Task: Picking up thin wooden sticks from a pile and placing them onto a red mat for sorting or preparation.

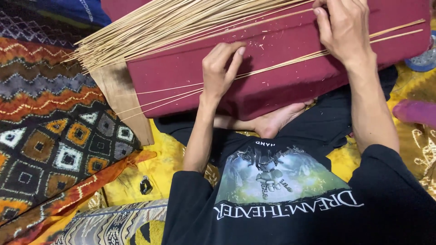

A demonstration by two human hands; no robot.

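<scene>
A dark red cushion (272, 50) lies across my lap. A big bundle of thin pale sticks (150, 27) fans over its far left side. A few separate sticks (281, 64) run across the cushion's front. My left hand (220, 70) presses down on these sticks near the cushion's middle, fingers together. My right hand (343, 27) rests fingers-down on the same sticks further right, near the upper edge of the view.
A wooden board (125, 102) sticks out under the cushion's left end. Patterned batik cloth (54, 131) covers the floor at left, yellow cloth (168, 159) lies beneath me with a small dark object (146, 185). A pink thing (415, 112) lies at right.
</scene>
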